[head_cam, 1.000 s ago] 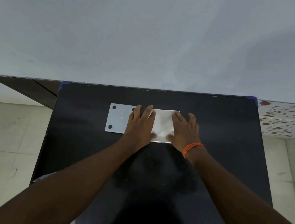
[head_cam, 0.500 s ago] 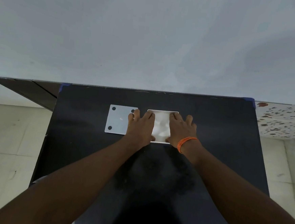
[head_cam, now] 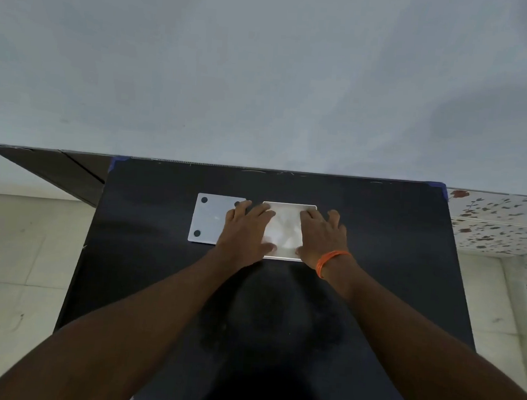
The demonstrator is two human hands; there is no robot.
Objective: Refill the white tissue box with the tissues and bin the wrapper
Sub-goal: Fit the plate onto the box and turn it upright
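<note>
Matte black rectangular table (head_cam: 379,240) against a pale grey-blue wall (head_cam: 266,73), blue tape at both far corners. Open white rectangular tissue box (head_cam: 288,206) lying on the far middle of the table, opening upward, thin white rim visible along far and near edges. Crumpled white tissues (head_cam: 285,230) inside the box, filling the gap between the two hands. Left hand (head_cam: 247,230) palm down over the box's left edge, fingers (head_cam: 263,211) spread and flat, thumb pressing on the tissues near the front rim; not curled round anything. Right hand (head_cam: 322,236) palm down over the box's right edge, fingers likewise extended and splayed, thumb on the tissues; flat pressing contact, no pinch. Orange thread band (head_cam: 330,262) round the right wrist. Flat pale grey square panel (head_cam: 207,219) with dark round pads at its corners lying just left of the box, partly under the left hand; three pads visible, the fourth hidden. Whether panel and box touch cannot be told, the hand covering that edge. Pale tiled floor (head_cam: 14,259) to the left, brown-speckled tiles (head_cam: 500,224) to the right.
</note>
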